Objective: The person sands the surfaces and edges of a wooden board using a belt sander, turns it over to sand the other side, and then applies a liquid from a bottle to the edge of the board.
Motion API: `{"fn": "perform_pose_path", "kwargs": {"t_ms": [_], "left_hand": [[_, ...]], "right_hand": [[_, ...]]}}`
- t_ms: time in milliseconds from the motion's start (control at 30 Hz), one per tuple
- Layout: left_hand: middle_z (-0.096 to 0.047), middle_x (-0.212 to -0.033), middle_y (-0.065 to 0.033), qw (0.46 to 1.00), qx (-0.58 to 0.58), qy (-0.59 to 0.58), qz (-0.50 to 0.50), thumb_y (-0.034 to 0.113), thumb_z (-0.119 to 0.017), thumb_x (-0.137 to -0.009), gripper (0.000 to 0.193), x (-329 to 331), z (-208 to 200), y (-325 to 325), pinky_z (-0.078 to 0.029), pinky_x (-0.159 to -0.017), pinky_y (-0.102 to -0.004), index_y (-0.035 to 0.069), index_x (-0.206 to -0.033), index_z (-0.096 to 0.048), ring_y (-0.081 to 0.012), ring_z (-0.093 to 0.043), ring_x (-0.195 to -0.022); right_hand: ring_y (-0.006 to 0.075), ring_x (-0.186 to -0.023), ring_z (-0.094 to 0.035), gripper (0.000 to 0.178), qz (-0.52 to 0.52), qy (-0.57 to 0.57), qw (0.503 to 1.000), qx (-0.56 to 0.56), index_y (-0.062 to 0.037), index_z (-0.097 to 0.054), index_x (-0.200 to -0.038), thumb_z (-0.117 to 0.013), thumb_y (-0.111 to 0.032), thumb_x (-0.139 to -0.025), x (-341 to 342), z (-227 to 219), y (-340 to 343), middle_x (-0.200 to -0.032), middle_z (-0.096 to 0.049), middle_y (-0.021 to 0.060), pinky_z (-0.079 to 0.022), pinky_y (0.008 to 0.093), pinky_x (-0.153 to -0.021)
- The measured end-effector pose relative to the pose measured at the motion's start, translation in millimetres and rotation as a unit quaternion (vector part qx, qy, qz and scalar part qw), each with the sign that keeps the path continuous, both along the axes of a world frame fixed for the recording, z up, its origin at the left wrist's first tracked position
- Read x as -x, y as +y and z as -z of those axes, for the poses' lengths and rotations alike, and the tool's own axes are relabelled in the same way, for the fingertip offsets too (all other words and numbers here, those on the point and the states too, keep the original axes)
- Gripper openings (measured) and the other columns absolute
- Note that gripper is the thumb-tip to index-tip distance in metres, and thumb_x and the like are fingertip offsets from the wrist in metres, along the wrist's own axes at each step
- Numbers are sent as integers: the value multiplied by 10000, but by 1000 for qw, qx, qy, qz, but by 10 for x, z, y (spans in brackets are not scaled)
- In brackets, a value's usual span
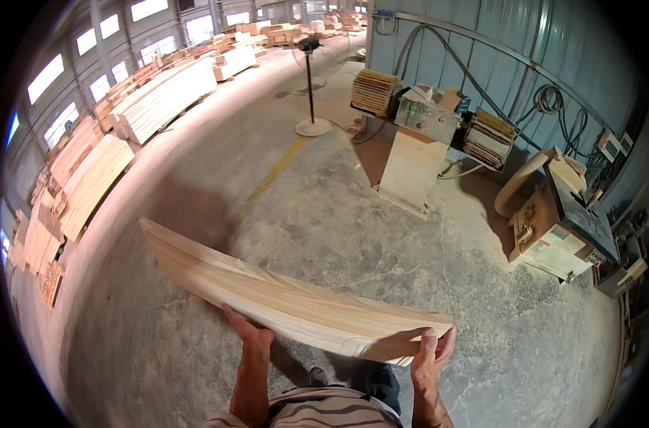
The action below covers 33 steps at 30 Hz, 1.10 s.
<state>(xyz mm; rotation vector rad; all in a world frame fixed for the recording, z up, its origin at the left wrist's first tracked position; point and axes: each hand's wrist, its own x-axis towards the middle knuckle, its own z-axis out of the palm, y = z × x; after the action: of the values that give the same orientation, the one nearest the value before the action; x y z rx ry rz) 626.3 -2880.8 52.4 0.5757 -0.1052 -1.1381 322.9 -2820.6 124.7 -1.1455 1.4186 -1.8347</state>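
A stack of long pale wooden boards (281, 296) lies across my front, running from upper left down to lower right above the concrete floor. My left hand (247, 330) grips the near long edge around the middle of the boards, fingers under them. My right hand (431, 352) holds the right end, thumb on top. Both forearms come up from the lower edge over my striped shirt.
A woodworking machine on a stand (421, 135) holds small board stacks on both sides. Another machine (560, 228) with a hose stands at the right by the metal wall. A pedestal fan (310, 85) stands behind. Lumber piles (89, 178) line the left.
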Motion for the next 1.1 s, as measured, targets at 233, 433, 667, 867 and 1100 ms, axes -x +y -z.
{"fn": "perform_pose_path", "kwargs": {"t_ms": [233, 433, 667, 867, 1100], "left_hand": [[-346, -1391, -84, 999, -40, -25, 21, 666, -251, -846, 746, 459, 31, -1522, -299, -1049, -435, 150, -1381, -314, -288, -326, -1279], [-339, -1396, -68, 989, -147, -18, -22, 681, -255, -822, 752, 795, -15, -2664, -301, -1037, -458, 166, -1364, -340, -288, -336, -1267], [-332, -1405, -59, 988, -150, 30, -6, 710, -313, -785, 791, 1024, 121, -4045, -294, -1038, -458, 177, -1368, -346, -286, -324, -1272], [-355, -1395, -45, 990, -130, 56, 19, 695, -332, -787, 763, 1101, 362, -5446, -286, -1043, -458, 187, -1356, -367, -280, -342, -1261], [-432, -1340, -41, 986, -163, 38, 25, 666, -373, -788, 718, 1150, 352, -6915, -325, -1025, -454, 182, -1314, -428, -270, -383, -1234]], "right_hand": [[78, -736, -488, 294, -47, -111, 992, -38, -14, -453, -1077, -568, -196, -877, 430, 197, -1588, -886, -535, 45, -413, 219, -611], [54, -746, -496, 365, -104, -137, 983, -70, -4, -453, -1085, -603, -255, -867, 890, 13, -3050, -907, -553, 50, -422, 195, -621], [81, -806, -516, 393, -111, -149, 982, -40, -1, -448, -1101, -610, -274, -868, 1139, 31, -4422, -955, -571, 75, -436, 229, -696], [56, -791, -491, 402, -86, -119, 987, -67, -6, -461, -1102, -618, -289, -864, 1188, 92, -5605, -935, -566, 53, -419, 218, -700], [87, -859, -483, 330, -75, -106, 989, -67, -2, -472, -1105, -562, -240, -894, 1204, -44, -6744, -969, -551, 44, -402, 254, -783]]}}
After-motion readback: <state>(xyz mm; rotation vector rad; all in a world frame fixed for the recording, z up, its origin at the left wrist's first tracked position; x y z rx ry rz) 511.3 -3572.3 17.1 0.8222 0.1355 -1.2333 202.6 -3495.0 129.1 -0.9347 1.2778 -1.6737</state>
